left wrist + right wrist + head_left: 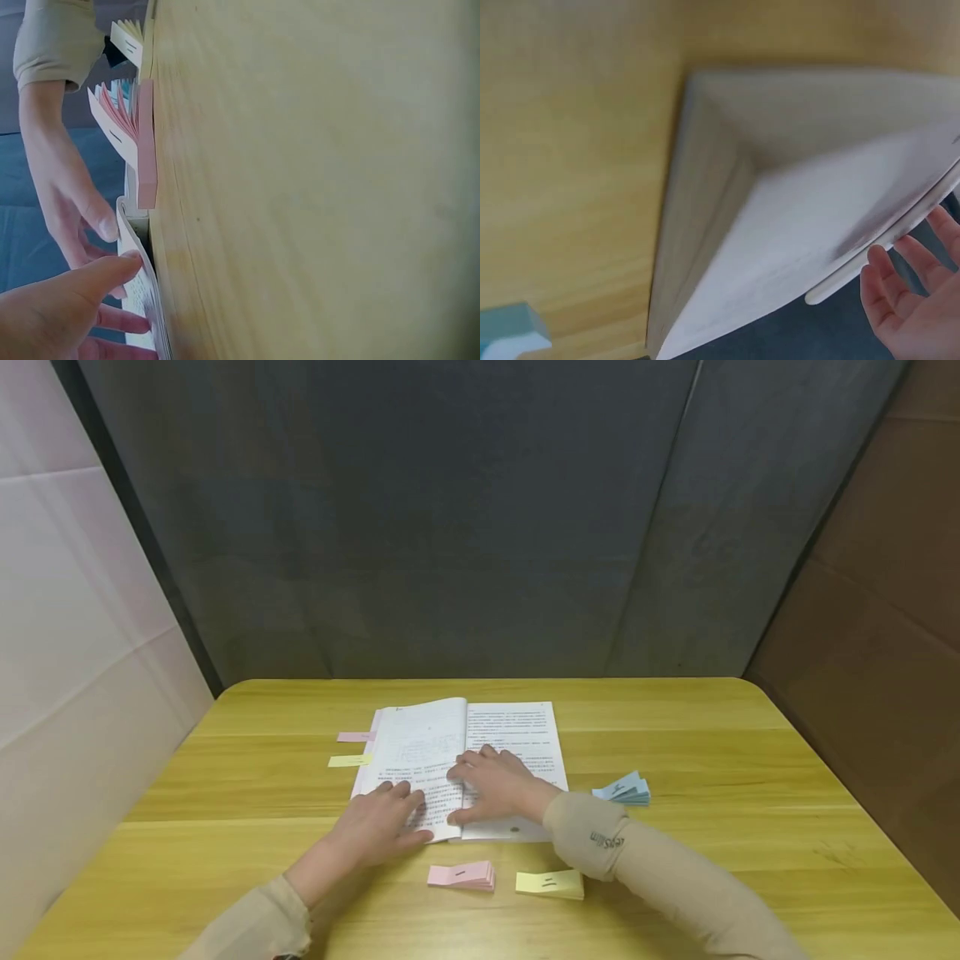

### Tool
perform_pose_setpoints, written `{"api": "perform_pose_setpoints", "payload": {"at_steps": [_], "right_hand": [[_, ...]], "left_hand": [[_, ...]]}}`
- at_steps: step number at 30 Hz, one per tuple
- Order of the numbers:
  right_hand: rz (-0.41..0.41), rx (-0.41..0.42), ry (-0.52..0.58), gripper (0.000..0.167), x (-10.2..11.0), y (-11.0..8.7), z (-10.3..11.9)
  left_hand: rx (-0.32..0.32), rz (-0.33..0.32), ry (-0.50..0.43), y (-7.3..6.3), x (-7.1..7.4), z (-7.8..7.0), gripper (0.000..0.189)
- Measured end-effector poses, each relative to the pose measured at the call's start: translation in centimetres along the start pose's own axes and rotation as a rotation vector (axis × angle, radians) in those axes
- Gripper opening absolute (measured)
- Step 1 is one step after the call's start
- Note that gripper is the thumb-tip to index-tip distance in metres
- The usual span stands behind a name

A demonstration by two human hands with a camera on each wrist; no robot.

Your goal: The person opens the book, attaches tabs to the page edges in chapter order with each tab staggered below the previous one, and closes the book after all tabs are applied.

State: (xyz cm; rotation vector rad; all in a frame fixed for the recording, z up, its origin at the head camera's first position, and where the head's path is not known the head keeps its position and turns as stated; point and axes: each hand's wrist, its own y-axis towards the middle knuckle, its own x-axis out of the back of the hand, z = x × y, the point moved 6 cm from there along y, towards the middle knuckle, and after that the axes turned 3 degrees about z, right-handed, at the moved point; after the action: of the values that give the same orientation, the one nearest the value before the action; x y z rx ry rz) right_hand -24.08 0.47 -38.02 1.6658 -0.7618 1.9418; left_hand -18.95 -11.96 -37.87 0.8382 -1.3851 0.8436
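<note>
An open book (pixel 517 731) lies on the table, printed on both pages. My left hand (pixel 378 827) rests on the lower left page, fingers spread; in the left wrist view its thumb and fingers (pixel 124 322) lie along the book's edge. Across the inner part of the right page, my right hand (pixel 495 783) reaches its fingertips to the fold. A pink tab (pixel 356 737) and a yellow tab (pixel 349 761) stick out from the book's left side. In the right wrist view, loosely bent fingers (pixel 896 289) touch the book near its fold.
A pink sticky-note pad (pixel 461 876) and a yellow pad (pixel 550 884) lie in front of the book, each with dark strokes on top. Right of the book, beyond my right wrist, is a blue pad (pixel 622 788). A dark curtain (pixel 450 527) hangs behind the wooden table (pixel 750 760).
</note>
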Motion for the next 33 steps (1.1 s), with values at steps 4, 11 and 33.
{"api": "perform_pose_setpoints", "payload": {"at_steps": [4,11,33], "right_hand": [[-0.002,-0.001,-0.006,0.067,-0.2,-0.6,0.4],[-0.034,0.007,-0.023,0.066,-0.5,-0.8,0.3],[-0.073,0.088,0.193,0.042,1.8,-3.8,-3.4]], "left_hand": [[0.001,0.006,0.000,0.0,0.0,0.0,0.047],[-0.004,-0.005,0.012,-0.1,0.0,-0.1,0.046],[-0.009,-0.008,-0.010,0.0,0.2,0.2,0.039]]}}
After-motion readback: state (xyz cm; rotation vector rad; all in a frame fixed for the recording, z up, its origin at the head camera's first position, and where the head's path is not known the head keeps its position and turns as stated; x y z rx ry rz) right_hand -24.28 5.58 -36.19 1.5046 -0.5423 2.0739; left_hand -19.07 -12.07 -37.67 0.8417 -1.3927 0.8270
